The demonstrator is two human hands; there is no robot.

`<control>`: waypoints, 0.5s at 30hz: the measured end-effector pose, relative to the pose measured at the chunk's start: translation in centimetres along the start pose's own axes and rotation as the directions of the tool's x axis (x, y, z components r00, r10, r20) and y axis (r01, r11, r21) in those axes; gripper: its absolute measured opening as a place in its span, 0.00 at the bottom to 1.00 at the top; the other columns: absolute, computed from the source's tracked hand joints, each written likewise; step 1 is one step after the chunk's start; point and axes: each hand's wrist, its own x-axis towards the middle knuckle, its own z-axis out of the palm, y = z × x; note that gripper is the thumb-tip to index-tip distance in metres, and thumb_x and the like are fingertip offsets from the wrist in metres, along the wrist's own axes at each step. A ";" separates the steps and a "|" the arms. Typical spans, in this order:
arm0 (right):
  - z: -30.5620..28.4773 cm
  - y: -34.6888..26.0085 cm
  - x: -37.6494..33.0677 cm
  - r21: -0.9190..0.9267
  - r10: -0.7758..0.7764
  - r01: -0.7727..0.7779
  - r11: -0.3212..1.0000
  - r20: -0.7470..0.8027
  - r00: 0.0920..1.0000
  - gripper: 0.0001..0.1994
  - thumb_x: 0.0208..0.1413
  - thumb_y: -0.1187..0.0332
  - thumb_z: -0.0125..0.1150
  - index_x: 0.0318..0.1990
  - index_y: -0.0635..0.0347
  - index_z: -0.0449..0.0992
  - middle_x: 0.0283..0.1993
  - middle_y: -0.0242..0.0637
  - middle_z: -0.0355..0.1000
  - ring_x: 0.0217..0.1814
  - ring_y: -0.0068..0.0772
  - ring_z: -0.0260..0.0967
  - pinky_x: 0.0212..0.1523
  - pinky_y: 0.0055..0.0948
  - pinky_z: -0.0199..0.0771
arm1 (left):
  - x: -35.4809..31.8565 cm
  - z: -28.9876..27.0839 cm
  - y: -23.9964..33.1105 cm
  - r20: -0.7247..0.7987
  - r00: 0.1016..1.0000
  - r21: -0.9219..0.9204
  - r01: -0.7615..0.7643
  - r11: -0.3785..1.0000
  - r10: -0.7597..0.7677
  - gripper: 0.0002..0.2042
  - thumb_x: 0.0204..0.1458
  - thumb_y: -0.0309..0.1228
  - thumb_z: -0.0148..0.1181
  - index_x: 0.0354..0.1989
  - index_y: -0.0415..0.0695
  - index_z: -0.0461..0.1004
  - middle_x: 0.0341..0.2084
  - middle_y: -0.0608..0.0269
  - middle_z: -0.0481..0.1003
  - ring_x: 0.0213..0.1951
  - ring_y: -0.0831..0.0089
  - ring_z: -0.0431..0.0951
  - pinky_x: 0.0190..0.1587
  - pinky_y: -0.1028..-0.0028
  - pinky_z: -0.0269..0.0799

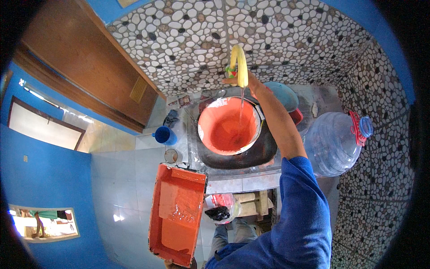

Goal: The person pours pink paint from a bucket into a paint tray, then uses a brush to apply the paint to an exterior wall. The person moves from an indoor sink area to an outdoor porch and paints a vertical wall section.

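My left hand grips the near end of an orange paint tray, which is wet with paint and tilts out beside the sink; only part of that hand shows. My right arm reaches across the sink to the tap on the pebbled wall. There my right hand is closed round the tap, mostly behind its yellow hose spout. A thin stream of water runs from the spout into a bucket coated with orange paint. The bucket stands in the dark sink basin.
To the right of the sink lies a large clear water jug with a red handle and blue cap. Behind my forearm is a blue-green basin. On the left counter are a blue mug and a drinking glass. A wooden door stands far left.
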 end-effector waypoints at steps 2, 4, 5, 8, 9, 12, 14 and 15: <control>0.1 0.8 0.9 -0.030 -0.004 0.004 1.000 0.005 1.000 0.33 0.37 0.53 0.87 0.51 0.55 0.79 0.40 0.30 0.75 0.42 0.25 0.73 0.45 0.27 0.74 | -0.1 0.8 0.2 0.041 0.999 -0.003 0.008 1.000 -0.008 0.37 0.44 0.42 0.66 0.67 0.45 0.67 0.59 0.58 0.73 0.57 0.58 0.75 0.61 0.59 0.72; 0.3 1.6 1.4 -0.121 -0.068 0.068 0.990 0.004 0.998 0.33 0.38 0.45 0.81 0.48 0.56 0.78 0.40 0.37 0.77 0.43 0.36 0.75 0.44 0.35 0.75 | 0.5 0.1 -0.3 0.063 0.998 -0.049 -0.021 0.999 0.024 0.38 0.44 0.42 0.66 0.67 0.46 0.66 0.60 0.58 0.73 0.58 0.57 0.74 0.61 0.59 0.72; 0.2 2.0 1.5 -0.201 -0.145 0.140 0.969 -0.010 0.989 0.34 0.40 0.37 0.75 0.45 0.57 0.78 0.40 0.45 0.79 0.46 0.47 0.77 0.46 0.44 0.76 | 0.7 -0.3 -0.5 0.073 0.996 -0.072 -0.035 0.997 0.040 0.38 0.44 0.42 0.66 0.68 0.46 0.66 0.60 0.57 0.73 0.58 0.57 0.74 0.61 0.59 0.72; 0.5 3.0 1.8 -0.292 -0.268 0.244 0.925 -0.045 0.962 0.36 0.42 0.29 0.68 0.39 0.57 0.78 0.37 0.51 0.81 0.45 0.57 0.79 0.46 0.52 0.77 | -0.5 1.2 0.3 -0.077 0.997 0.065 0.000 0.998 0.005 0.39 0.44 0.42 0.66 0.68 0.46 0.65 0.60 0.57 0.73 0.58 0.57 0.74 0.61 0.58 0.72; 0.7 3.1 1.9 -0.281 -0.256 0.235 0.931 -0.041 0.966 0.36 0.42 0.29 0.68 0.38 0.57 0.78 0.35 0.50 0.81 0.43 0.56 0.80 0.45 0.52 0.77 | -0.4 0.9 0.2 -0.049 0.999 0.023 -0.002 1.000 0.003 0.39 0.44 0.42 0.66 0.68 0.46 0.65 0.60 0.57 0.73 0.58 0.57 0.74 0.61 0.58 0.72; 0.8 3.6 2.3 -0.206 -0.142 0.139 0.969 -0.002 0.990 0.33 0.41 0.33 0.70 0.38 0.56 0.79 0.33 0.44 0.80 0.39 0.49 0.79 0.43 0.46 0.77 | -0.3 0.4 0.1 0.008 1.000 -0.045 0.010 0.999 -0.009 0.39 0.44 0.41 0.65 0.69 0.46 0.65 0.60 0.57 0.73 0.58 0.57 0.75 0.61 0.58 0.72; 0.7 4.7 3.1 -0.109 -0.031 0.032 0.994 0.007 0.999 0.30 0.40 0.45 0.80 0.45 0.56 0.79 0.36 0.34 0.78 0.39 0.34 0.76 0.41 0.34 0.76 | -0.6 1.3 0.6 0.012 0.999 -0.011 0.033 0.999 -0.032 0.39 0.44 0.41 0.65 0.69 0.45 0.65 0.61 0.57 0.73 0.58 0.57 0.75 0.61 0.57 0.72; 0.9 4.6 3.2 -0.110 -0.041 0.041 0.993 0.002 0.999 0.30 0.39 0.45 0.80 0.45 0.55 0.80 0.37 0.34 0.78 0.39 0.33 0.76 0.41 0.34 0.76 | -0.6 1.0 0.5 0.021 0.999 0.001 0.026 1.000 -0.026 0.38 0.45 0.41 0.64 0.69 0.45 0.65 0.61 0.56 0.73 0.58 0.57 0.74 0.61 0.57 0.72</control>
